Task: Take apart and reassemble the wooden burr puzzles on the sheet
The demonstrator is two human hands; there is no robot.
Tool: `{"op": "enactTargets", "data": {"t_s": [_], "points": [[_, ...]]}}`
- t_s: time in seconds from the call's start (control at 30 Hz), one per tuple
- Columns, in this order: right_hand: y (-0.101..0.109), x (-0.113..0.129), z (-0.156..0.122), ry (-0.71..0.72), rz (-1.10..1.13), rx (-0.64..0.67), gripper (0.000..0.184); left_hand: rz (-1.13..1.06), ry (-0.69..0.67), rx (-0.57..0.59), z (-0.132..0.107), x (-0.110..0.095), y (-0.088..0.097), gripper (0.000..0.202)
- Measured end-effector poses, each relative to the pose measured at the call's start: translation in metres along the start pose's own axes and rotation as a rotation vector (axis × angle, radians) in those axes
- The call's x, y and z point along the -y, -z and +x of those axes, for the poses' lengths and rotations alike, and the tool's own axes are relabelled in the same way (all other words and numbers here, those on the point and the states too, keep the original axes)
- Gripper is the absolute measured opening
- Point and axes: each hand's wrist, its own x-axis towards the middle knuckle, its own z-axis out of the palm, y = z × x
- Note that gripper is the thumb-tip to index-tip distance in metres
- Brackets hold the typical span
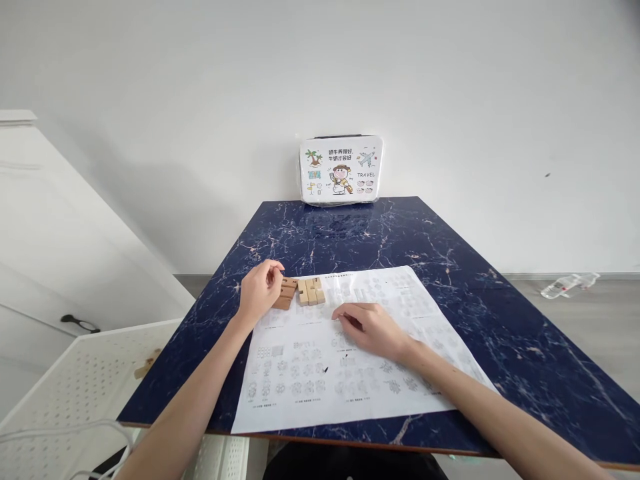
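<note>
Printed paper sheet (295, 423) lies on the dark blue marbled table. At its upper left edge are brown wooden pieces (285, 301), partly covered by my left hand (260, 288). That hand is closed beside them, its fingers curled inward; anything within them is hidden. Just right of the brown pieces sits a light wooden block group (311, 293) with notches and a dark mark on top. My right hand (373, 327) rests on the middle of the sheet, fingers bent together and seemingly holding nothing. A gap of bare paper separates it from the light blocks.
A white case (345, 190) with cartoon prints stands at the table's far edge against the wall. White perforated shelving (75, 373) and a cable (65, 430) are at lower left. Clear plastic (569, 285) lies on the floor to the right.
</note>
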Motion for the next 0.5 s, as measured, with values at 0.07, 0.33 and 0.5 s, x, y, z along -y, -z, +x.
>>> {"op": "enactTargets", "data": {"t_s": [0.07, 0.33, 0.5], "points": [[0.0004, 0.0007, 0.0001, 0.002, -0.008, 0.003, 0.028, -0.002, -0.009, 0.039, 0.0016, 0.0057, -0.0016, 0.021], [0.0027, 0.0004, 0.0012, 0.019, -0.018, 0.014, 0.028, -0.035, -0.112, 0.268, 0.0050, 0.0092, -0.0047, 0.030], [0.0030, 0.0006, 0.0015, 0.025, -0.021, 0.024, 0.029, -0.025, -0.093, 0.306, 0.0050, 0.0109, -0.0054, 0.035]]}}
